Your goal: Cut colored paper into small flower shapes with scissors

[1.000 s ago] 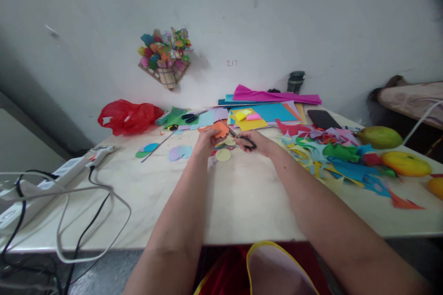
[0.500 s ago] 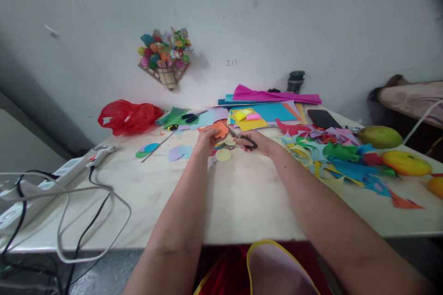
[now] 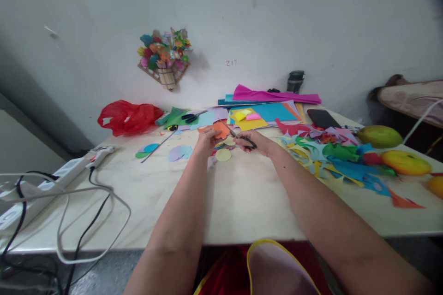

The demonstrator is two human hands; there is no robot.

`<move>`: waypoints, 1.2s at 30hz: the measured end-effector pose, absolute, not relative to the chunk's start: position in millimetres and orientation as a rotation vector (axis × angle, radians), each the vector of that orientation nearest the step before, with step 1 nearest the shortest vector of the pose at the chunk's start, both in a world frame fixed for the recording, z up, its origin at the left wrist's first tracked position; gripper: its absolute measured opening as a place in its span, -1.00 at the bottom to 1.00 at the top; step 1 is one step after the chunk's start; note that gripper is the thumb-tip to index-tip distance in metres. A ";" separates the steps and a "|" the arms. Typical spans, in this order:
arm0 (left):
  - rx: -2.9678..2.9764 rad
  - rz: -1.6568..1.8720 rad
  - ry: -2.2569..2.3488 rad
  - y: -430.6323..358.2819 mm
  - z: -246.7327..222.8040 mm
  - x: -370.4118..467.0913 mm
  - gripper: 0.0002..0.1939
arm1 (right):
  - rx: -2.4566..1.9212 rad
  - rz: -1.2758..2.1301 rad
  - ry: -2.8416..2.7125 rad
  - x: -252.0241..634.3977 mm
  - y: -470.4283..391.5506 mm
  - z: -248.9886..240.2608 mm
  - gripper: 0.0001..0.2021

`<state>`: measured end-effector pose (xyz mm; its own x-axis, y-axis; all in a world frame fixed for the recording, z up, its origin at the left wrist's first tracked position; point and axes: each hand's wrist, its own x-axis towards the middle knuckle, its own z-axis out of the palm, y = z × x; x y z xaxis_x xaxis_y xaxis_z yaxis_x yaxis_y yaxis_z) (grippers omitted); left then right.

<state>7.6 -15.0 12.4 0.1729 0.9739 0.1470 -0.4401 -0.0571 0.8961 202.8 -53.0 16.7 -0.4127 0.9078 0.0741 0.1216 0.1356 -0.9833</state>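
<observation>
Orange paper (image 3: 223, 129) sits pinched in the fingers of a person's left hand (image 3: 207, 140), its scalloped edge reaching out to the right of the fingertips; more orange shows on their other side, though whether it is the same piece cannot be told. The right hand (image 3: 254, 142) grips black-handled scissors (image 3: 250, 141), fingers wrapped about the handles, the blades pointing left and away alongside the paper's right edge; contact between blade and paper is too small to make out. A pale yellow disc (image 3: 223, 155) lies on the table (image 3: 242, 207) just below and between the two sets of fingers, while lilac and blue discs (image 3: 180, 153) lie to the left of the left hand's. Beyond and well left of the fingers slumps a red plastic bag (image 3: 133, 117), its contents indistinct. Above it to the right, on the wall, a holder of bundled sticks (image 3: 167, 78) is filled with bright paper flowers (image 3: 164, 50). Beyond the right hand's fingers, a stack of coloured sheets (image 3: 277, 113) lies in front of a dark bottle (image 3: 296, 83), whose contents cannot be seen. Cut scraps (image 3: 341, 152) spread to the right of those fingers, reaching toward a yellow mango (image 3: 405, 163).
</observation>
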 end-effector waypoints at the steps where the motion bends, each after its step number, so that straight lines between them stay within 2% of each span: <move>1: 1.038 1.313 0.679 -14.9 12.3 7.7 -0.85 | -1.010 1.348 -1.675 202.7 -53.4 17.2 -0.74; 14: 1.026 1.306 0.680 -15.6 13.1 7.6 -0.87 | -0.985 1.336 -1.655 201.2 -53.5 18.6 -0.74; 36: 0.990 1.215 0.661 -19.0 15.0 11.1 -0.76 | -1.010 1.273 -1.602 195.7 -55.6 19.9 -0.75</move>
<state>11.1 -19.0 15.0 0.2535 0.9636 0.0846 -0.4526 0.0409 0.8908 195.7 -55.6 19.9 -0.3288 0.9362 0.1239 0.0911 0.1620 -0.9826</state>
